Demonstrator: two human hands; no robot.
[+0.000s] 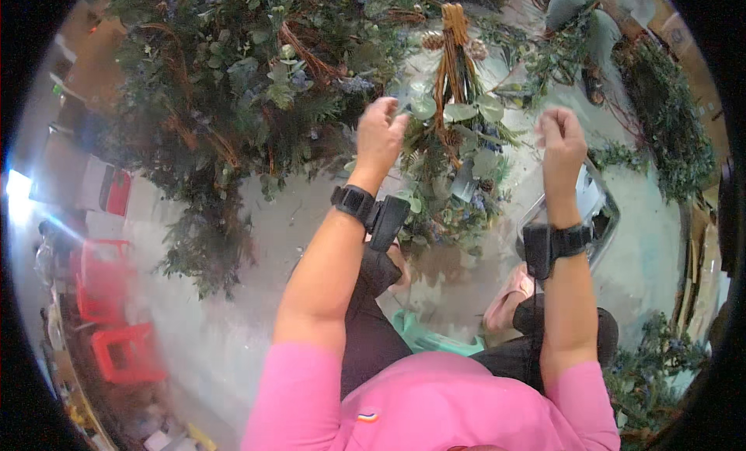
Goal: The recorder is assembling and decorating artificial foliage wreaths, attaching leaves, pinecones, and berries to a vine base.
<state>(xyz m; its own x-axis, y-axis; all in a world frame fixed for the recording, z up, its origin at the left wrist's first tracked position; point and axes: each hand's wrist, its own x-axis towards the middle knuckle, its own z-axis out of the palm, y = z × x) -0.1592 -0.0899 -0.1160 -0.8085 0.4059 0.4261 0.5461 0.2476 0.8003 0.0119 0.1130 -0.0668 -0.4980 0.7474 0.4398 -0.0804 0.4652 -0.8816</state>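
Left hand (381, 134) was pinched on the greenery at the left edge of the bouquet (458, 163), steadying it upright over the floor (233, 295). Right hand (561, 140) was curled into a fist just off its right edge; whether it gripped a fine strand, I couldn't tell. Cane stems (453, 54) topped the bundle, loose foliage (233, 85) heaped left.
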